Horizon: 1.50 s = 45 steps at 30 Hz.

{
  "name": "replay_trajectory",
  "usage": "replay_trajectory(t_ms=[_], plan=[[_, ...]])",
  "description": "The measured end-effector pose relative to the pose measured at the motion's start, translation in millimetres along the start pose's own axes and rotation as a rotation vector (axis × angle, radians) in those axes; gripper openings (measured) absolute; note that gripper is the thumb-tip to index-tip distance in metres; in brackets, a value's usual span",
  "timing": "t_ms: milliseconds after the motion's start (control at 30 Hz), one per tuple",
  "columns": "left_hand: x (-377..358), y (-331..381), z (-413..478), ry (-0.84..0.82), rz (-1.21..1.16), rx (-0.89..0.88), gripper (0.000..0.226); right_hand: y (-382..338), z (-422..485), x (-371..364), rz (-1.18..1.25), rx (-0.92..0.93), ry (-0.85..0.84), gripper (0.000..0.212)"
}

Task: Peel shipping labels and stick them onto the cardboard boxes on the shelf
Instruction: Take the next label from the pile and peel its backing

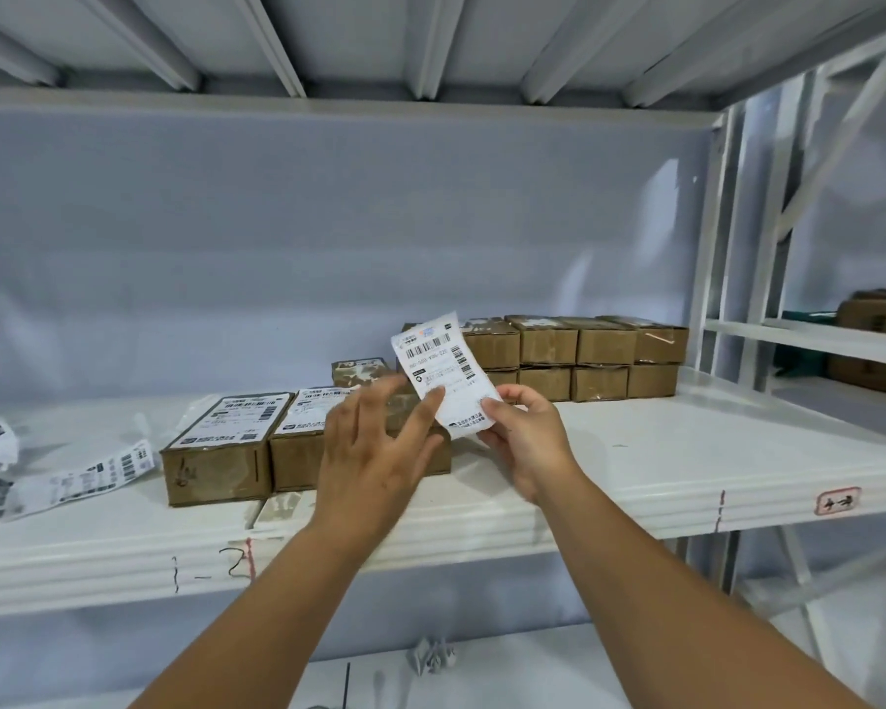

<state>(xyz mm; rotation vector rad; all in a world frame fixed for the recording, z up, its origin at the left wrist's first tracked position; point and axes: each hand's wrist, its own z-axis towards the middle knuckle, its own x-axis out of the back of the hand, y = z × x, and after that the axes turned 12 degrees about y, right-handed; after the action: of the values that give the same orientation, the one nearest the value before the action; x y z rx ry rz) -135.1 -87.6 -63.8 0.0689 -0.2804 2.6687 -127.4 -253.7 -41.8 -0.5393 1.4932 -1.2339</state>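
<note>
Forearms, both bare, rising from the bottom edge over a lower shelf with a crumpled wad of paper [430, 655] on it. Past the white front lip of the shelf [686, 452], right hand [525, 442] clamped on the bottom end of a shipping label [443, 373], pinched between thumb and curled fingers, wrist cocked so as to stand the sheet upright, print toward the camera. Held in the air above the shelf, touching no box. Left hand [374, 452] back to the camera, fingers apart and nearly straight, one tip against the label's left edge; too blurred to say whether nipping a corner or merely touching. Cannot tell whether backed or peeled.

Likely trouble from here: limp and gripped at one end only, so apt to curl over and stick to itself or to a finger once bare; apt to tear if peeled with a jerk from a poorly caught corner; apt to go down crooked or creased unless steadied at both ends before pressing.

Just behind the left hand, a cardboard box [445, 462], mostly hidden, top unseen, probably next in line. Beside it leftward, two labelled boxes [216, 452] side by side. Farther left, loose label strips [83, 475] flat on the shelf. Deeper in, a small box [361, 372] with torn scraps on top, then a stack of bare boxes [574, 358], two high, well apart from both hands
</note>
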Motion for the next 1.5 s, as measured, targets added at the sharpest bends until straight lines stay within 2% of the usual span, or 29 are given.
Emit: replay_trajectory(t_ms=[67, 133, 233, 433, 633, 767, 933, 1033, 1233, 1500], plan=[[-7.0, 15.5, 3.7, 0.042, -0.114, 0.046, 0.026, 0.8, 1.3, -0.3, 0.01, 0.0, 0.006, 0.013], [-12.4, 26.9, 8.5, -0.028, -0.213, 0.144, 0.02, 0.2, 0.0, -0.4, 0.043, -0.011, -0.011, 0.014], [-16.7, 31.9, 9.5, -0.136, -0.373, 0.367, 0.023, -1.1, -1.0, 0.7, 0.085, -0.007, -0.022, 0.017], [-10.6, 25.9, 13.6, -0.212, -0.676, 0.813, 0.037, -1.3, -1.0, -0.7, 0.087, 0.003, -0.005, 0.021], [-4.4, 27.1, 17.2, -0.262, -0.974, 1.109, 0.034, -1.2, -4.3, -1.1, 0.021, 0.049, -0.054, 0.024], [-3.7, 24.3, 20.1, -0.228, -1.011, 1.162, 0.032, 0.2, -4.7, -1.3, -0.036, 0.104, -0.114, 0.019], [-3.3, 19.8, 17.6, -0.185, -0.992, 1.146, 0.035, 3.6, -7.3, -4.3, -0.311, 0.231, -0.166, 0.007], [-3.6, 19.2, 16.4, -0.184, -1.012, 1.137, 0.037, 5.8, -6.4, -4.3, -0.395, 0.289, -0.206, 0.016], [-9.0, 16.4, 13.1, -0.196, -1.011, 1.098, 0.039, 6.5, -6.5, -3.6, -0.344, 0.255, -0.312, 0.015], [-14.1, 15.6, 9.9, -0.246, -0.982, 1.016, 0.043, 6.8, -7.3, -3.4, -0.339, 0.251, -0.304, 0.012]])
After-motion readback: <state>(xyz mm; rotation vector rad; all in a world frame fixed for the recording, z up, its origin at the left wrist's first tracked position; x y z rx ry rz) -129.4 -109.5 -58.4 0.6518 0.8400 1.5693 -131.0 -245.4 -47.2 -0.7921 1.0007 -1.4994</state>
